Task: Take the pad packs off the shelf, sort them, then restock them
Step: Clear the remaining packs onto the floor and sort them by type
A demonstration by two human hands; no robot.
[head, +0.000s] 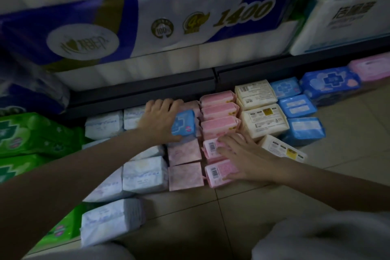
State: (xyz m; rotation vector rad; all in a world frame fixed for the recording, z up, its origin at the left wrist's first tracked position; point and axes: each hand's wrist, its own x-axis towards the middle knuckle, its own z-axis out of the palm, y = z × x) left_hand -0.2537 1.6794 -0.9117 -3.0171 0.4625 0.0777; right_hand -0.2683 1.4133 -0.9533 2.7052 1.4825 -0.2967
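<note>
Blue pack [183, 123] in left hand [160, 119]

1. We have a single view, from a camera worn on the person's head.
2. It looks forward and steeply down, onto the tiled floor [263, 202] at the foot of a shelf [147, 88].
3. It sits close: both forearms reach in from the bottom edge.
4. The wide lens bends the shelf edge and blurs the frame's margins.

Dim light; beige tiled floor [348, 129]; dark shelf edge [147, 88] above.
</note>
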